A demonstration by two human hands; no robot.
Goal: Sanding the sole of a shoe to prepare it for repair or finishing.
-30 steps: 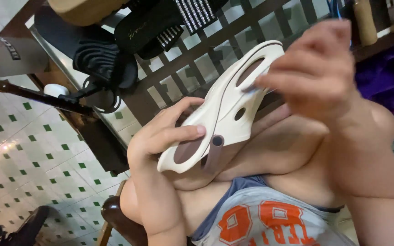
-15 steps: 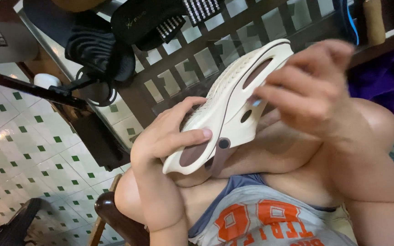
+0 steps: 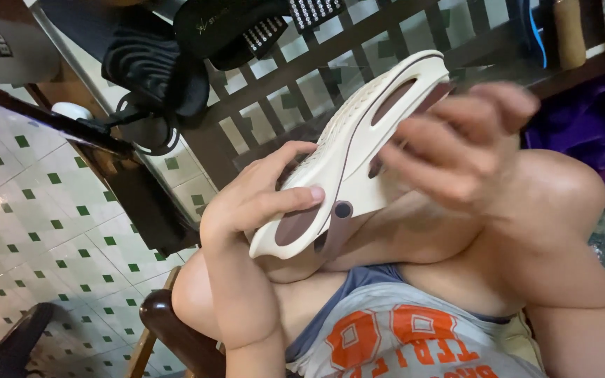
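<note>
1. The clog point(image 3: 358, 147) lies between the hands, above the lap.
2. The left hand point(image 3: 260, 196) is at the clog's lower left, the right hand point(image 3: 463, 154) at its right.
3. The lattice rack point(image 3: 302, 77) stands behind the clog.

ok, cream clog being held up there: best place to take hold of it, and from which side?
Probably the heel end of the clog, from the lower left. The left hand already grips there, thumb across the side by the strap rivet, fingers behind. The shoe is tilted, toe up and right, where the right hand works. The side cut-outs would likely flex under a pinch.
</note>
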